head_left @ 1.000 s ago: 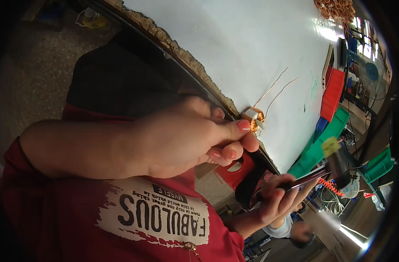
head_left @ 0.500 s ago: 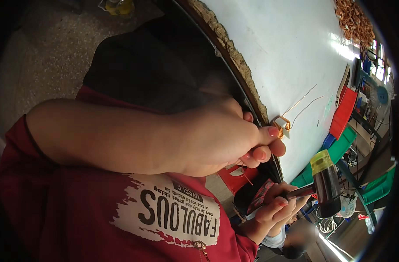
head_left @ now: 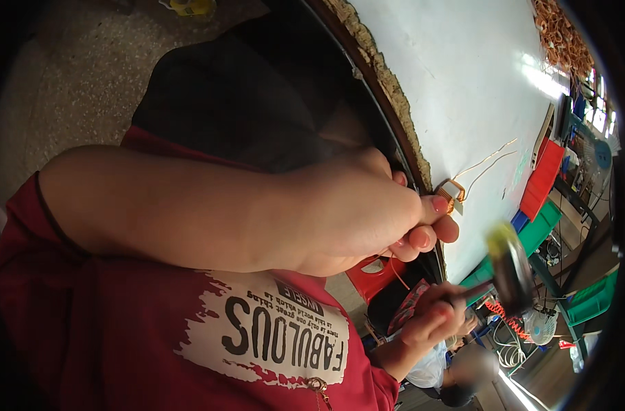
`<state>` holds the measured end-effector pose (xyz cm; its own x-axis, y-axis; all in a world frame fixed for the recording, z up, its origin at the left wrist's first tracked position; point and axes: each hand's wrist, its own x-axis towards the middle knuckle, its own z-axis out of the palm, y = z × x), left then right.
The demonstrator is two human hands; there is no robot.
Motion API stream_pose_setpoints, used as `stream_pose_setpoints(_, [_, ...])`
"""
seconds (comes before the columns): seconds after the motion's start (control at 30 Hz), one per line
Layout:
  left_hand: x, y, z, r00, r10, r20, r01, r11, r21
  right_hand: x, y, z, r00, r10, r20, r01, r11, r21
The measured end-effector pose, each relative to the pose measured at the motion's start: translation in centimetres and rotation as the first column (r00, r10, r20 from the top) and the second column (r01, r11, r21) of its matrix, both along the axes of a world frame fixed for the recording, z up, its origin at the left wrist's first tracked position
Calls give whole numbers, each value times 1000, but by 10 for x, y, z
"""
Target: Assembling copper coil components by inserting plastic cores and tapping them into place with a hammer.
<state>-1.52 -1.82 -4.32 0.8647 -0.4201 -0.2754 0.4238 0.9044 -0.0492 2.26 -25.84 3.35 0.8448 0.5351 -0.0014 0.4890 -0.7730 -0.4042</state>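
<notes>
So the biggest thing here is a white, smooth-topped table point(head_left: 463, 82), with a rough, chipped tan edge point(head_left: 398, 103) running down the side nearest the person. A broad stretch of that white surface spreads from the edge to the far side, where a tangled heap of copper-coloured strands point(head_left: 562, 41) is piled. That's the open room, and it's right past the left hand.

Containers: there's a long green plastic bin point(head_left: 542, 229) on the far side, a red plastic bin point(head_left: 543, 179) next to it, and a bit of something blue point(head_left: 519, 220) showing between the two. Another green plastic bin point(head_left: 592, 301) sits farther off to the right. Can't tell what's in any of them from this angle.

The left hand point(head_left: 394, 212) is right by the chipped edge, fingers curled, thumb and fingertips pinching a small copper-wire coil wound on a pale core point(head_left: 452, 195). The coil sits at the fingertips just inside the edge; can't tell if it's touching the table. The right hand point(head_left: 436, 318) is wrapped around the handle of a dark mallet with a yellow end point(head_left: 512, 274), its head blurred and apart from the coil. Smallest bit: two thin copper leads point(head_left: 490, 159) poking out from the coil over the white surface.
</notes>
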Motion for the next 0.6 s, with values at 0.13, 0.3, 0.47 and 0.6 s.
stream_pose_setpoints(0.13, [3,1,4,998,-35,-60,37,999,32,-1,6,4,1000,29,6,-27,976,-216])
stream_pose_setpoints(0.3, [2,-1,-1,1000,-10,-30,10,1000,5,4,-6,-3,999,31,9,-31,999,15])
stream_pose_setpoints(0.47, [6,1,9,984,-80,-160,91,994,65,-2,9,5,1000,-4,-4,3,990,-143])
stream_pose_setpoints(0.6, [5,0,4,992,-40,-116,47,997,55,1,-1,-3,999,-7,32,8,999,-40])
